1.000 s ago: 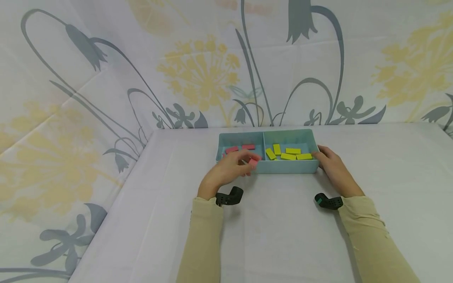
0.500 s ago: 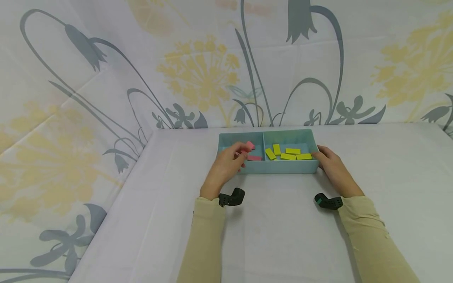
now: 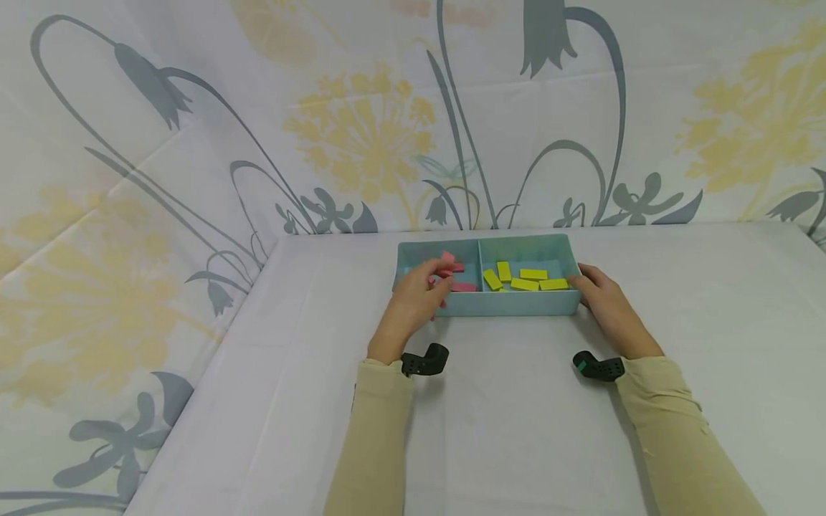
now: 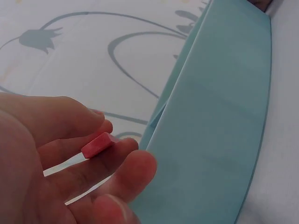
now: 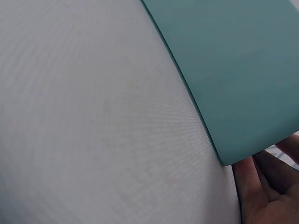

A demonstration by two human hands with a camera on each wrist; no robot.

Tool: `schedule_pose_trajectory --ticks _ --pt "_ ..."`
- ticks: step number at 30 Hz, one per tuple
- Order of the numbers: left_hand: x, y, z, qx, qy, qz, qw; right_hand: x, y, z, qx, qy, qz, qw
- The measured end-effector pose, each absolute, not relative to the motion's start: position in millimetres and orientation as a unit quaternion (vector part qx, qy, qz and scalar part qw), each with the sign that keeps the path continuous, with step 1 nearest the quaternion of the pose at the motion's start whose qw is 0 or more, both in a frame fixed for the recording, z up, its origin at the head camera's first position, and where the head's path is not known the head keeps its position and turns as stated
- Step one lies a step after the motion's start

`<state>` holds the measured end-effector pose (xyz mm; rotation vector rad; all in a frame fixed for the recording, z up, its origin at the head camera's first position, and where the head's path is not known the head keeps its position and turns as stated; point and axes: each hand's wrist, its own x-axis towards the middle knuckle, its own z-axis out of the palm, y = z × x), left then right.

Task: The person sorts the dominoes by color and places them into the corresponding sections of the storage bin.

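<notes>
A light blue two-compartment box (image 3: 510, 304) stands at the back of the table. Over its left compartment my left hand (image 3: 408, 301) is raised with curled fingers, and a small pink block (image 4: 99, 145) sits between thumb and fingers in the left wrist view. Other pink blocks (image 3: 463, 287) lie below in that compartment, partly covered by the hand. My right hand (image 3: 605, 304) grips the box's right end, its thumb at the rim and the other fingers against the outside; the right wrist view shows these fingers (image 5: 247, 182) at the bottom corner.
Several yellow blocks (image 3: 533, 274) lie flat in the right compartment, beyond the divider (image 3: 480, 265). White cloth (image 3: 516, 416) covers the table. A flower-printed curtain (image 3: 381, 129) hangs behind the box and along the left side.
My left hand has shifted from the box's front rim slightly back over the left compartment, turning a little, and the pink block at its fingertips has gone with it. My right hand stays put.
</notes>
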<state>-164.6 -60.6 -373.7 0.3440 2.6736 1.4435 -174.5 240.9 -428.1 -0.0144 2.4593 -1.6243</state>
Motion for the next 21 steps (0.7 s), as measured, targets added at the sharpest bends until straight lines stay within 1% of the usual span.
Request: schedule_pose_trajectory --ticks 9,14,21 --pt "-162.4 -56.7 -373.9 0.110 0.866 0.482 0.073 -173.3 241.5 -427.4 -0.004 0.831 -0.547 0.099" --pt "-164.6 -54.2 -379.7 0.111 0.854 0.502 0.078 -172.3 241.1 -425.6 -0.004 0.833 -0.545 0.098" --pt "-167.9 -47.8 -389.0 0.083 0.838 0.528 0.111 -171.7 239.4 -423.1 -0.004 0.830 -0.549 0.100"
